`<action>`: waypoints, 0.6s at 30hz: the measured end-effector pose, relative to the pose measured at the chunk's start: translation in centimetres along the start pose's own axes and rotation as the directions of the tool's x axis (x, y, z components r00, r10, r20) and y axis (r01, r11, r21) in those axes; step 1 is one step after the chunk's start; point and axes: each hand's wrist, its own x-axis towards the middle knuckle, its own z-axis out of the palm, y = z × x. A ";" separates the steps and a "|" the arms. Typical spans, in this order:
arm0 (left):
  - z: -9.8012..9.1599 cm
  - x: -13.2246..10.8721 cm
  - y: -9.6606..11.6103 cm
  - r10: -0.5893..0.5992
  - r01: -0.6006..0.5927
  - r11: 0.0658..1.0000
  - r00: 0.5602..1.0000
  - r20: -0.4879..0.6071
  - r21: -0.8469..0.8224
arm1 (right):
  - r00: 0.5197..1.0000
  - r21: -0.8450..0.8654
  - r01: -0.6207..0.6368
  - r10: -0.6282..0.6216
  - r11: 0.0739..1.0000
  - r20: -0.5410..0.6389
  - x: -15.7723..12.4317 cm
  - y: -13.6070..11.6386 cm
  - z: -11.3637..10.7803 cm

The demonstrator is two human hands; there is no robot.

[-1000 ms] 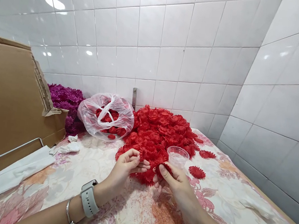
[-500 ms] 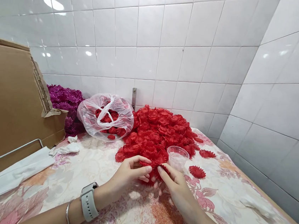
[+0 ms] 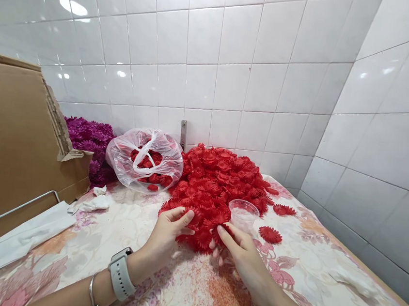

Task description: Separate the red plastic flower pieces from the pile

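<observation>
A large heap of red artificial flower heads (image 3: 220,174) lies on the table ahead of me. At its front edge, my right hand (image 3: 238,244) pinches a red flower head (image 3: 224,229) between thumb and fingers. My left hand (image 3: 169,229) is just left of it, thumb and fingers apart, with nothing visible in them; its fingertips are close to the front flowers. A clear plastic cup (image 3: 244,214) stands right behind my right hand. One loose red flower head (image 3: 270,235) lies beside the cup, and another lies farther back.
A knotted clear plastic bag (image 3: 145,161) of red flowers sits left of the heap. Behind it are purple flowers (image 3: 91,146) and a cardboard box (image 3: 13,123). White crumpled scraps (image 3: 93,203) lie near the box. Tiled walls bound the table behind and right.
My left hand has moved left, away from my right hand, and its thumb and fingers have parted. The right hand stays almost in place with a flower head.
</observation>
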 end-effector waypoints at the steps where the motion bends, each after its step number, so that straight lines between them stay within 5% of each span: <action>1: 0.0 0.0 0.0 -0.024 0.024 0.999 1.000 0.015 -0.026 | 1.000 -0.001 0.000 0.000 1.000 -0.002 0.0 -0.1 0.0; 9: 0.4 -0.3 0.6 -0.143 0.141 0.988 0.989 0.023 0.063 | 1.000 -0.020 0.005 -0.005 1.000 -0.008 0.2 0.0 0.0; 18: 0.0 -0.6 0.2 -0.101 0.051 0.957 0.981 0.165 0.284 | 0.999 -0.150 0.036 -0.033 0.988 0.021 -0.2 0.1 -0.4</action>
